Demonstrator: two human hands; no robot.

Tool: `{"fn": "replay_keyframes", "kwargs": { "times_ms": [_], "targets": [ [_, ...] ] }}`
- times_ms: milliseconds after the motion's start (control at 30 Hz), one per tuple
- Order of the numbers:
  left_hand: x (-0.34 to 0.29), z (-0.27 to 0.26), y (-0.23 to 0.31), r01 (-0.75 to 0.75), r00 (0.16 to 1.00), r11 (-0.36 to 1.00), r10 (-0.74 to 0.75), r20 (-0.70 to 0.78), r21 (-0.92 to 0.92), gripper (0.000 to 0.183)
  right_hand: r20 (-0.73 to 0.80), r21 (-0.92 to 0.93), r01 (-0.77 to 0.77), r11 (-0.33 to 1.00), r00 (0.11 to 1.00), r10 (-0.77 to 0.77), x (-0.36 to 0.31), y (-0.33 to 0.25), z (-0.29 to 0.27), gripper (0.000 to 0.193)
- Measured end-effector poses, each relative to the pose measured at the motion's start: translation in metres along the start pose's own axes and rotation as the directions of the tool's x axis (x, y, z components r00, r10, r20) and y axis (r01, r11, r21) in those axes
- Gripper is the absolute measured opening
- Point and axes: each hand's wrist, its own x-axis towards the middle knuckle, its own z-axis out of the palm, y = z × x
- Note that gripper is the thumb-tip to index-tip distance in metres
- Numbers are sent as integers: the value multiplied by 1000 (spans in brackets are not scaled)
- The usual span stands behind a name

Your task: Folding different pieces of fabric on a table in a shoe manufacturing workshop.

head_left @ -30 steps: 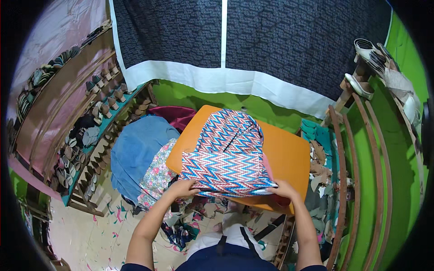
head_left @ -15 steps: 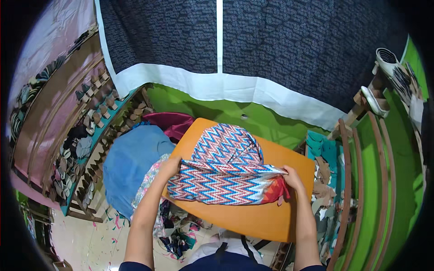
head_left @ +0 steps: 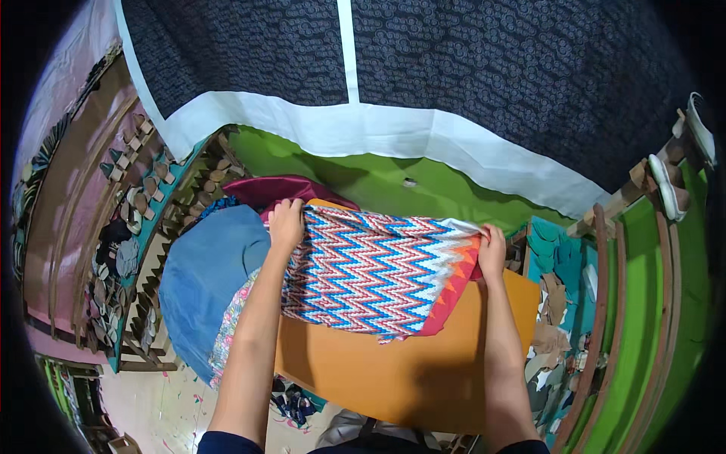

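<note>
A piece of zigzag-patterned fabric (head_left: 370, 276) in blue, white and red stretches between my hands over an orange tabletop (head_left: 363, 371). Its right end turns to orange points and a plain red border. My left hand (head_left: 286, 225) pinches the upper left corner, near the table's far edge. At the upper right corner, my right hand (head_left: 491, 251) is closed on the edge. Below my grip the cloth hangs and spreads toward me, its lower edge slanting across the table. Whatever lies behind the raised cloth is hidden.
Left of the table are a blue cloth heap (head_left: 208, 284), floral fabric (head_left: 231, 321) and a maroon satin cloth (head_left: 280, 191). Racks of shoe forms (head_left: 144, 197) stand farther left. Wooden rails (head_left: 597, 303) and a shelf of scraps (head_left: 550, 318) line the right. A dark curtain (head_left: 491, 83) hangs ahead.
Both hands have risen away from me, lifting the cloth's edge. The folded bundle has opened into a wider sheet, and its red border now shows fully. The view has shifted slightly.
</note>
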Motion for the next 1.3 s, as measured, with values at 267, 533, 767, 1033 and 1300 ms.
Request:
{"fn": "replay_keyframes", "kwargs": {
  "times_ms": [267,533,767,1033,1300],
  "targets": [
    [-114,-20,109,-519,761,717,635,130,-465,64,-177,96,-291,952,936,304,-104,16,36,50],
    [-185,15,96,-514,812,843,538,224,-160,48,402,143,-620,771,748,527,-206,-52,14,33],
    [-154,-8,84,-404,894,867,441,73,-290,38,412,594,-649,475,753,513,-200,19,-16,31],
    [-150,-27,98,-405,912,874,408,-45,-268,34,-183,-193,-257,947,958,222,-152,-17,-66,46],
    [-159,-35,89,-499,853,851,516,82,-161,33,285,-106,366,925,902,-324,-172,-140,-7,69]
  ]
}}
